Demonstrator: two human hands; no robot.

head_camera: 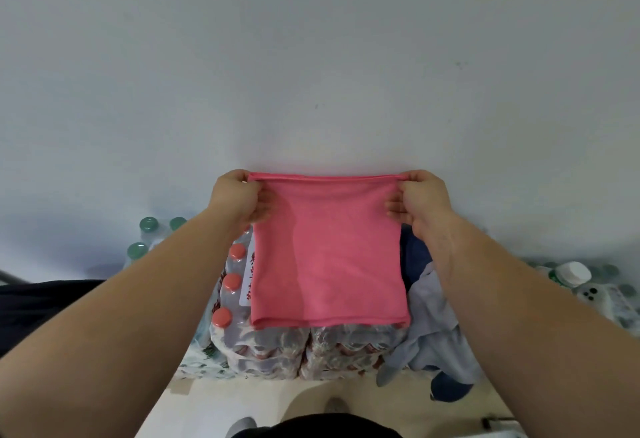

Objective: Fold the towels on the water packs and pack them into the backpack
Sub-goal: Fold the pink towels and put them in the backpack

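Observation:
A pink towel [327, 250], doubled over, hangs in front of me above the water packs [277, 347]. My left hand [239, 197] pinches its upper left corner and my right hand [417, 200] pinches its upper right corner, holding the top edge taut. The towel's lower edge reaches the top of the shrink-wrapped packs of red-capped bottles [230, 282]. A grey-blue towel [429, 327] and a dark blue cloth [415, 250] lie crumpled on the packs to the right. A dark shape at the far left [41, 302] may be the backpack; I cannot tell.
A plain white wall rises right behind the packs. Green-capped bottles [149, 226] stand at the back left. More wrapped bottles, one with a white cap [571, 273], sit at the right. Pale floor shows below, with my feet [242, 425] near the bottom edge.

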